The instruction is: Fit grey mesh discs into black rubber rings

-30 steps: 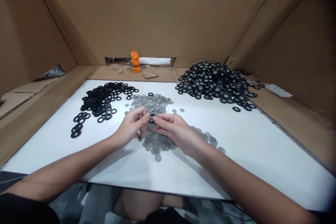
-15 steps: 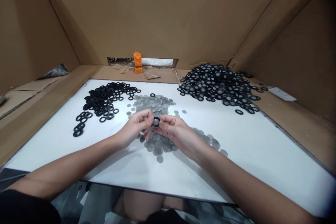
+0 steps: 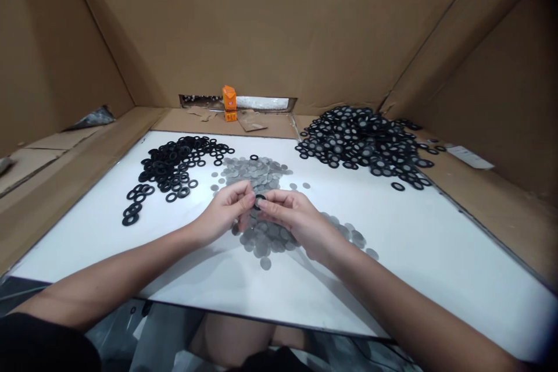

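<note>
Between my two hands, above the middle of the white board, is a black ring (image 3: 258, 202) with a grey disc in its opening. My left hand (image 3: 231, 209) pinches the ring's left edge. The fingers of my right hand (image 3: 290, 212) grip its right side, the thumb lying over the disc. Thin grey mesh-like discs (image 3: 265, 242) are spread in a heap under and around both hands. Plain black rings (image 3: 165, 163) lie piled at the left. On the right sits a large pile of black rings with grey centres (image 3: 357, 139).
Cardboard walls (image 3: 261, 29) enclose the white board (image 3: 209, 285) at the back and sides. An orange box (image 3: 229, 103) stands at the back near a slot in the cardboard. At the right edge lies a white paper strip (image 3: 471, 157).
My right thumb has moved left onto the disc inside the ring. My left hand keeps its pinch in nearly the same place.
</note>
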A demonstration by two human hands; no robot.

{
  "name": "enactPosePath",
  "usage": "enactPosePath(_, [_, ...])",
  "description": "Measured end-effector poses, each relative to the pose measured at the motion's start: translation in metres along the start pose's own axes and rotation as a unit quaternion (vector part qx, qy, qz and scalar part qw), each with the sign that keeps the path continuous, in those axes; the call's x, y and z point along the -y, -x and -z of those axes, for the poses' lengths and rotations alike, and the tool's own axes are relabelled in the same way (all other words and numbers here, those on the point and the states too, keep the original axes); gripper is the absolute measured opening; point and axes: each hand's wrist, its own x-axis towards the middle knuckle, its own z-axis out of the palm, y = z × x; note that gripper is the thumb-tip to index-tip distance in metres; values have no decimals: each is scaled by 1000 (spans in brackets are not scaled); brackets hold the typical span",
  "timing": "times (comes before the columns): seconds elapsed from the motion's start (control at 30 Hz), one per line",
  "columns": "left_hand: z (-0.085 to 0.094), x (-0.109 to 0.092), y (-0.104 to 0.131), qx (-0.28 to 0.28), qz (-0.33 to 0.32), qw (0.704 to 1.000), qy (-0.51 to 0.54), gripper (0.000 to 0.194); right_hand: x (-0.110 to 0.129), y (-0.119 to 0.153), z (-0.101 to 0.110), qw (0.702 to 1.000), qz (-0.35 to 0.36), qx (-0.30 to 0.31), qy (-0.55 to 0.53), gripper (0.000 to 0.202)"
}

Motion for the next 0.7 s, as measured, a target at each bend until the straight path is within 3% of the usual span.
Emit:
enactPosePath(0.23, [-2, -3, -3, -38, 25, 999, 3, 34, -2, -3, 2, 997, 17, -33, 63, 24])
enactPosePath(0.37, [-3, -5, -5, -70, 33, 997, 4, 35, -4, -6, 3, 975, 100, -98, 174, 31])
enactPosePath(0.53, [-2, -9, -5, -59, 50, 997, -2, 32, -3, -2, 3, 913, 205, -122, 332, 19])
enactPosePath(0.7, [2, -10, -7, -31, 80, 996, 13, 26, -3, 2, 5, 804, 340, -124, 472, 16])
